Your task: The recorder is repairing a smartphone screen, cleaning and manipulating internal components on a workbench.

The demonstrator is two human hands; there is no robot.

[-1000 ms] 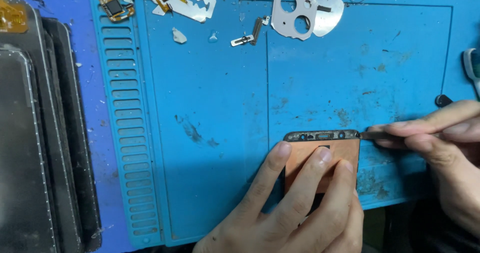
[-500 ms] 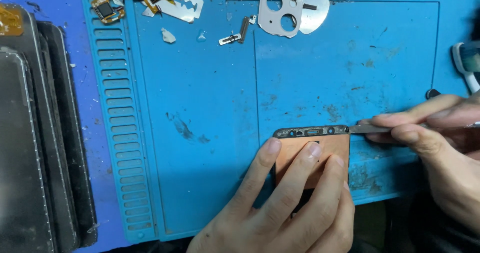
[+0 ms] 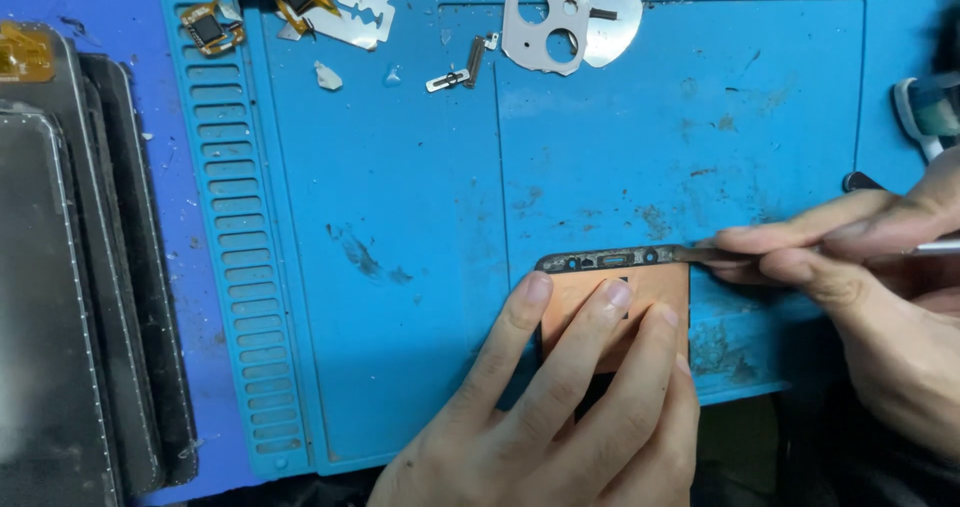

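Observation:
A phone screen panel [image 3: 652,285] lies face down on the blue work mat [image 3: 400,197], its copper-coloured back up and its dark top edge with small cut-outs facing away. My left hand [image 3: 560,417] presses three fingers flat on the copper back and holds it still. My right hand [image 3: 860,287] comes in from the right, pinching a thin metal tool [image 3: 705,254] whose tip touches the panel's top right corner.
Dark phone screens [image 3: 70,297] are stacked at the left. At the mat's far edge lie a razor blade [image 3: 345,2], a small flex part [image 3: 208,29], a grey camera frame [image 3: 545,22], small metal brackets [image 3: 460,72]. A tool [image 3: 925,112] sits at the right edge.
The view has shifted slightly, so the panel sits a little higher and to the left. My right hand's tool stays at the panel's top right corner; my left fingers keep pressing.

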